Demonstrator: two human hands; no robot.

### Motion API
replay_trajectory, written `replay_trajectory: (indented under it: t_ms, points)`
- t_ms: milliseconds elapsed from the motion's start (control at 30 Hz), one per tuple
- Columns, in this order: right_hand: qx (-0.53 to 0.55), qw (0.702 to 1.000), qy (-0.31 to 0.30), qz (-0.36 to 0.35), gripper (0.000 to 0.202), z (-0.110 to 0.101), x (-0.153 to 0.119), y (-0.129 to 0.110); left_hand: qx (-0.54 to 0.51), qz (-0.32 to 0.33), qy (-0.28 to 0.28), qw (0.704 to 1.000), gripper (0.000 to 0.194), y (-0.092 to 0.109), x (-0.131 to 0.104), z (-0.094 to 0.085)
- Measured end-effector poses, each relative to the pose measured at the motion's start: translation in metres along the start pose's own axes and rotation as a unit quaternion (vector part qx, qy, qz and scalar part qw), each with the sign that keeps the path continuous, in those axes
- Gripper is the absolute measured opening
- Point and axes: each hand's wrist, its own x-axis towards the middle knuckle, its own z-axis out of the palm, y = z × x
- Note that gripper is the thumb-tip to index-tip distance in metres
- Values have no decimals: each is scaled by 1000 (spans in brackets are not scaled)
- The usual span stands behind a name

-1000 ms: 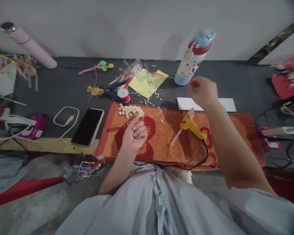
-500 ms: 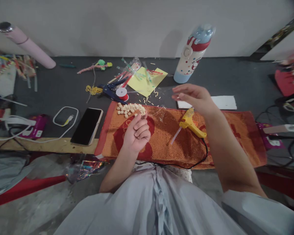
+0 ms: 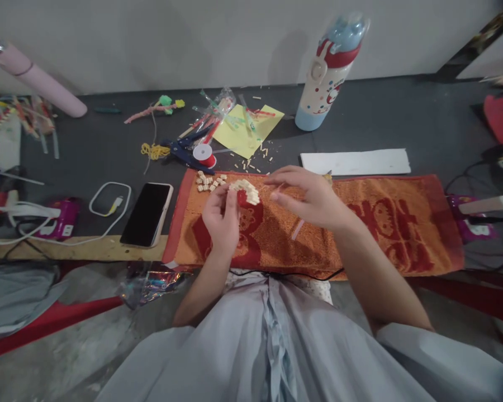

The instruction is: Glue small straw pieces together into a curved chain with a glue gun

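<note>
Between the thumb and fingers of my left hand (image 3: 222, 215) is a curved strip of cream-coloured bits (image 3: 246, 190), raised over the towel. My right hand (image 3: 308, 195) hovers just right of it, fingers stretched out and thumb apart, not touching the strip. A yellow glue gun lies mostly hidden under my right hand; its pale glue stick (image 3: 297, 229) shows below the fingers. More cream bits (image 3: 209, 182) lie on the towel's upper left corner, behind my left hand.
The orange towel (image 3: 318, 251) covers the table's front edge. A phone (image 3: 147, 215) and white cable (image 3: 109, 190) lie left. Behind are pliers (image 3: 184, 149), a red thread spool (image 3: 205, 156), yellow paper (image 3: 247, 145), a white strip (image 3: 356, 162) and a water bottle (image 3: 327, 84).
My left hand has turned and lifted, bringing the curved strip of cream bits into view. My right hand has moved left and towards me, closer to the strip, and now covers the glue gun.
</note>
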Motion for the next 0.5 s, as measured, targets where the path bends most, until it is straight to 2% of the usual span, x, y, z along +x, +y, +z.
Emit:
replay_trajectory:
  t_ms: [67,133,300,500]
  points:
    - [45,999,16,8,36,12,-7,-7,127,124,8,984,38,-4,0,-7]
    - [68,997,41,24,45,22,-13,-9,210,191,-5,959,38,-4,-1,-14]
    - [86,992,75,48,54,32,-20,-9,260,270,-32,927,25,-3,-3,-20]
    - [37,994,107,-2,34,31,-16,-19,276,341,-50,897,20,1,-8,-19]
